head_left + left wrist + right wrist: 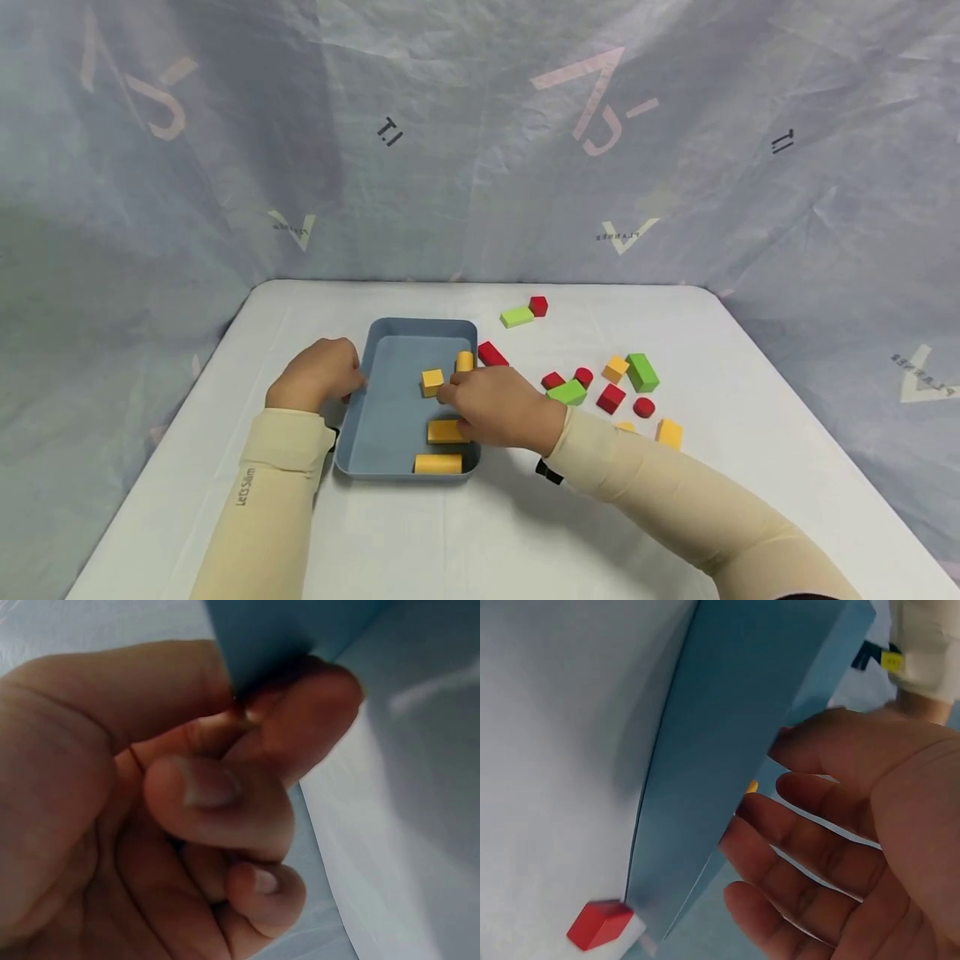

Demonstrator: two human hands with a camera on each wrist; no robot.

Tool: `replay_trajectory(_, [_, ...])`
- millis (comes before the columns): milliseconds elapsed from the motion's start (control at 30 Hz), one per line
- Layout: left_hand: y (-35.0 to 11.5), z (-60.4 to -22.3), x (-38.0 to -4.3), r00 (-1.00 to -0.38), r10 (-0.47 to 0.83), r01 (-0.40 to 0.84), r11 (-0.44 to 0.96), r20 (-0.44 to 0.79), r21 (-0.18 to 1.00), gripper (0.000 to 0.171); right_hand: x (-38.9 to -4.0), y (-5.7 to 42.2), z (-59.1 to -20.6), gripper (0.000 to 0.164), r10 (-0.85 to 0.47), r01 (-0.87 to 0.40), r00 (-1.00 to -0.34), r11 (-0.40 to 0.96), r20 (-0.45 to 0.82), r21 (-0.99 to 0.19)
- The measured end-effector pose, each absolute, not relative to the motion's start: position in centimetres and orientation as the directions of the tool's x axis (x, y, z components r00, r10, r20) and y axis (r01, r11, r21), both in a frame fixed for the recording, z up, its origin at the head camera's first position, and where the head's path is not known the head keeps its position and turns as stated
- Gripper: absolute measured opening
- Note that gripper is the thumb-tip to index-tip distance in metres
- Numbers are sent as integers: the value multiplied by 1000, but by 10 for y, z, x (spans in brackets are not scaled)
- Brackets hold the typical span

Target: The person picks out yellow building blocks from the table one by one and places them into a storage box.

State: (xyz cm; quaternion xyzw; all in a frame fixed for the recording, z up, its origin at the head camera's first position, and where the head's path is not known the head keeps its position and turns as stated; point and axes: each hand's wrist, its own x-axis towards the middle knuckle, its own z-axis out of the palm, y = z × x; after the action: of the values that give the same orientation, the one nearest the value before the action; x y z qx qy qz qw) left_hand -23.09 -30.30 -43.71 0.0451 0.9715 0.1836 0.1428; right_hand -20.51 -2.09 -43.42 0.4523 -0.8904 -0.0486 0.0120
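Note:
A blue-grey tray (390, 358) lies on the white table, holding several yellow blocks along its right side. My left hand (318, 372) grips the tray's left edge; in the left wrist view the tray wall (277, 637) sits between thumb and index finger. Over the tray's right edge hangs my right hand (506, 407), its fingers loosely bent with nothing between them in the right wrist view. Around its fingertips are a yellow cube (432, 382), a yellow cylinder (464, 361) and a yellow rectangular block (444, 432). Another rounded yellow block (438, 464) lies by the near wall.
Right of the tray, a red block (491, 354) lies close to its wall. Farther right are scattered green blocks (642, 372), red blocks (611, 398) and yellow blocks (669, 433). A light green block (517, 317) and a red block (538, 306) lie toward the back.

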Motion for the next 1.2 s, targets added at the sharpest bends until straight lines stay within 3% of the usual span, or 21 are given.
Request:
replay_trajectory(400, [-306,-443,-229,-961,134,36,926,-240,375,27,-216,17,-429,37,-754,-755,-655,656,55,-6])
replay_trajectory(1000, [-299,-438,-229,-960,134,39,934,-246,355,26,-235,63,-432,36,-610,-612,-791,790,49,-42])
replay_trajectory(1200, [-299,-439,-230,-960,135,42,936,-246,349,26,-237,76,-433,32,-596,-601,-798,799,90,-29])
